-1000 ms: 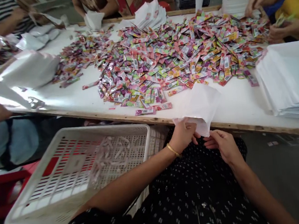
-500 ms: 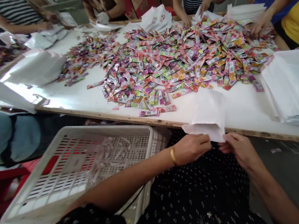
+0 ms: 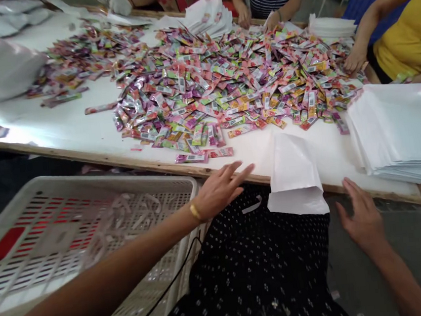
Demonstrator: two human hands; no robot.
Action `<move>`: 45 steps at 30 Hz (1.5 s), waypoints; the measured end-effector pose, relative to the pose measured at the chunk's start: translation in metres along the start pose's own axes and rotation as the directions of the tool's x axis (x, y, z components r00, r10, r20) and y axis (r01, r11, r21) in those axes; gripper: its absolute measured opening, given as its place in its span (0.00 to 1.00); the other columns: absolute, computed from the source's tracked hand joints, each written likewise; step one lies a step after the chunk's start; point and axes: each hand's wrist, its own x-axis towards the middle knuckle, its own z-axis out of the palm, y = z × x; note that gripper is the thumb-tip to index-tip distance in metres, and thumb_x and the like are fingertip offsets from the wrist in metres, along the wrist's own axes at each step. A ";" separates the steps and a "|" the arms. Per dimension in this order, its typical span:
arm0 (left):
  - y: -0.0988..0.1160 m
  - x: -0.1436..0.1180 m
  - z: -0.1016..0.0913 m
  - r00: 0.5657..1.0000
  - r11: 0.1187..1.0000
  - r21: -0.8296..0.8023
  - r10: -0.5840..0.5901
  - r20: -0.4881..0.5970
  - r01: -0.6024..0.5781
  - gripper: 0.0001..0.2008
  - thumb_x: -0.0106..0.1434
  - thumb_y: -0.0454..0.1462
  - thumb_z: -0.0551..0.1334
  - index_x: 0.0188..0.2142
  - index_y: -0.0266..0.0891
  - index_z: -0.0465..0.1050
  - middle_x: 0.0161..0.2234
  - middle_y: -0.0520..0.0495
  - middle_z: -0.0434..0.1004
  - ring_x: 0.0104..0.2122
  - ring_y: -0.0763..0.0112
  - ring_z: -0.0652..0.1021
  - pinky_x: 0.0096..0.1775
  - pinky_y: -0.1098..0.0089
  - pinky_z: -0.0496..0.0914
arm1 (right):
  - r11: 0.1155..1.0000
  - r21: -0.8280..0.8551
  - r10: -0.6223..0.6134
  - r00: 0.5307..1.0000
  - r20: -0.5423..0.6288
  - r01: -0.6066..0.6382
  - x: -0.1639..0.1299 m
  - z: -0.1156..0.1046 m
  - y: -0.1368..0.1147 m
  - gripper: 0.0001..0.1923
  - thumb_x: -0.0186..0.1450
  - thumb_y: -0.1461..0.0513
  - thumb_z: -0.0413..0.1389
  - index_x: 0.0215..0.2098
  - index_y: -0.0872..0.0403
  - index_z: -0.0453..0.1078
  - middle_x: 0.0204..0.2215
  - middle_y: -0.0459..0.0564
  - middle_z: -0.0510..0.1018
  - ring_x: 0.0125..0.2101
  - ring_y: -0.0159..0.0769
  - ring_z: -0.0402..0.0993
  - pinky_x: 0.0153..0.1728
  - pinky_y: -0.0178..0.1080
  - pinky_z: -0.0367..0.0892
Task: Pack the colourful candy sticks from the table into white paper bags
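A white mailing bag point(image 3: 293, 162) lies at the table's front edge, its flap end hanging over towards me. To its left, my left hand point(image 3: 224, 189) is open with fingers spread, holding nothing. A thin white strip point(image 3: 252, 206) shows just below that hand against the dark patterned clothing. My right hand point(image 3: 361, 213) is open to the right of the bag, apart from it and near the table edge. Beyond the bag spreads a big heap of small colourful sachets point(image 3: 204, 89), with a purple sachet point(image 3: 191, 158) among the nearest ones.
A stack of white bags point(image 3: 401, 129) stands at the right, and another pile of bags point(image 3: 208, 18) at the back. Left of me is a white plastic crate point(image 3: 112, 180) with loose strips inside. Co-workers' hands point(image 3: 355, 59) reach into the heap from the far side.
Both hands have let go of the white bag and moved apart, left hand leftward, right hand rightward. A loose strip now shows by the left hand. The view has shifted.
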 end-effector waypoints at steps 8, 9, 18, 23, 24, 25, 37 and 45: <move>0.001 0.089 0.027 0.704 0.655 -0.319 0.708 -0.057 -0.685 0.25 0.67 0.31 0.51 0.63 0.41 0.60 0.65 0.40 0.57 0.67 0.64 0.53 0.66 0.57 0.49 | 0.764 -0.081 -0.634 0.768 0.089 0.640 0.042 0.039 0.007 0.25 0.67 0.68 0.48 0.63 0.52 0.59 0.59 0.55 0.67 0.62 0.40 0.58 0.63 0.50 0.57; -0.003 0.084 0.030 0.688 0.637 -0.330 0.723 -0.058 -0.697 0.24 0.68 0.31 0.49 0.63 0.39 0.60 0.64 0.39 0.58 0.67 0.65 0.53 0.66 0.57 0.49 | 0.748 -0.059 -0.654 0.749 0.111 0.662 0.041 0.039 0.008 0.25 0.68 0.68 0.48 0.62 0.51 0.61 0.58 0.52 0.68 0.62 0.39 0.58 0.63 0.50 0.57; -0.022 0.048 0.054 0.773 0.672 -0.417 0.619 -0.138 -0.612 0.20 0.70 0.38 0.50 0.57 0.37 0.69 0.61 0.35 0.64 0.66 0.61 0.55 0.64 0.51 0.54 | 0.734 0.002 -0.670 0.725 0.161 0.679 0.020 0.041 0.017 0.25 0.67 0.70 0.48 0.61 0.51 0.62 0.57 0.50 0.70 0.62 0.38 0.59 0.62 0.49 0.58; -0.016 0.049 0.054 0.840 0.708 -0.495 0.535 -0.089 -0.503 0.20 0.69 0.45 0.53 0.52 0.38 0.74 0.58 0.35 0.68 0.65 0.59 0.59 0.63 0.52 0.56 | 0.792 -0.042 -0.601 0.790 0.120 0.609 0.021 0.048 0.002 0.26 0.65 0.69 0.51 0.61 0.45 0.63 0.49 0.48 0.77 0.53 0.36 0.69 0.59 0.46 0.60; -0.016 0.048 0.051 0.843 0.703 -0.512 0.531 -0.082 -0.493 0.20 0.68 0.46 0.53 0.52 0.38 0.74 0.58 0.35 0.68 0.65 0.59 0.59 0.63 0.52 0.56 | 0.792 -0.048 -0.602 0.791 0.109 0.609 0.022 0.049 0.001 0.27 0.66 0.69 0.50 0.60 0.44 0.64 0.48 0.46 0.77 0.51 0.34 0.70 0.58 0.44 0.61; -0.015 0.047 0.048 0.848 0.700 -0.529 0.525 -0.074 -0.479 0.20 0.68 0.46 0.53 0.51 0.39 0.74 0.58 0.36 0.69 0.64 0.59 0.60 0.62 0.53 0.57 | 0.788 -0.042 -0.609 0.787 0.102 0.615 0.022 0.049 0.000 0.27 0.66 0.70 0.49 0.60 0.44 0.64 0.48 0.45 0.77 0.50 0.33 0.70 0.57 0.42 0.61; 0.022 0.073 0.039 0.871 0.697 -0.585 -0.490 0.035 0.416 0.21 0.60 0.43 0.64 0.19 0.41 0.55 0.18 0.54 0.57 0.28 0.70 0.64 0.33 0.71 0.59 | 0.984 0.178 -0.015 1.000 -0.006 0.016 0.012 0.064 -0.022 0.14 0.70 0.56 0.47 0.38 0.52 0.73 0.38 0.51 0.76 0.46 0.42 0.68 0.58 0.56 0.52; 0.034 0.075 0.035 0.856 0.669 -0.627 -0.517 -0.007 0.399 0.18 0.63 0.39 0.59 0.21 0.41 0.53 0.17 0.57 0.51 0.21 0.75 0.56 0.28 0.71 0.50 | 0.971 0.186 0.162 0.986 -0.029 -0.154 0.021 0.063 -0.028 0.20 0.68 0.51 0.49 0.23 0.53 0.64 0.27 0.49 0.72 0.34 0.39 0.66 0.51 0.50 0.57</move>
